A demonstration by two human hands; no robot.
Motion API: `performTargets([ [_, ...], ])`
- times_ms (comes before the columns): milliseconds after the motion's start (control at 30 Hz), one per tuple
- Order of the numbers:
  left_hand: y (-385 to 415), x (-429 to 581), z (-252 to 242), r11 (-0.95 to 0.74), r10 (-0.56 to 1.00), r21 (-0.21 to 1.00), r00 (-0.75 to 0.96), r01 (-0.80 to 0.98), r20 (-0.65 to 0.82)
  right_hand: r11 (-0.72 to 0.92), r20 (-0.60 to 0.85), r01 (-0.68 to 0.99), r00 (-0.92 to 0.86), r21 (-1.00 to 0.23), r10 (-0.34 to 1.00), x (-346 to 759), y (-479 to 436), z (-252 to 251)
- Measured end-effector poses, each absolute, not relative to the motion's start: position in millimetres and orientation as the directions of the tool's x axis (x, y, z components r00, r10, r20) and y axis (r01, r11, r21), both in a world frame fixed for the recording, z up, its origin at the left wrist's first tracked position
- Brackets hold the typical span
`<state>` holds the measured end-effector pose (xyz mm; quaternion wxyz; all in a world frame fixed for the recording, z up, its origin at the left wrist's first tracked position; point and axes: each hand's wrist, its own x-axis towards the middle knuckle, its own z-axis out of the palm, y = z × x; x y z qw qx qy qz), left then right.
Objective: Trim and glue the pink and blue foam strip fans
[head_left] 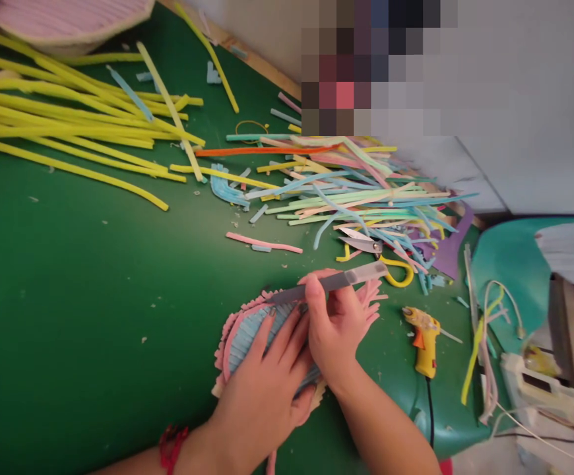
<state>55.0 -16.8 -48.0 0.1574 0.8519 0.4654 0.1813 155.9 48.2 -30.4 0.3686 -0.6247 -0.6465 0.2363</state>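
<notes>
A fish-like piece (pixel 247 340) of blue strips with a pink notched border lies on the green table, its pink strip ends fanning out at the right. My left hand (pixel 267 376) rests spread on it, fingers apart, pressing on the blue strips. My right hand (pixel 334 326) grips a knife (pixel 336 282) with a flat grey blade and a pale, see-through handle. Its tip points left and meets or hovers over the pink upper border; I cannot tell which. The hands cover the middle of the piece.
Open yellow-handled scissors (pixel 398 270) lie beyond my right hand. A yellow glue gun (pixel 426 343) with a black cord is at the right. Yellow strips (pixel 94 128) spread across the left, a mixed coloured pile (pixel 346 191) at the back. A pink ribbed piece (pixel 69 23) sits top left.
</notes>
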Motion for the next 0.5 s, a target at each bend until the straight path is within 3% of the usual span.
performTargets([
  [267,-18.2,53.6,-49.3,-0.531,0.842,0.426,0.513,0.733,0.166,0.083,0.283,0.691,0.18,-0.718,0.942,163.1,50.0,-33.7],
  [500,-17.9,54.2,-47.2,-0.526,0.845,0.421,0.511,0.739,0.159,0.19,0.35,0.728,0.073,-0.658,0.934,161.6,48.6,-32.1],
])
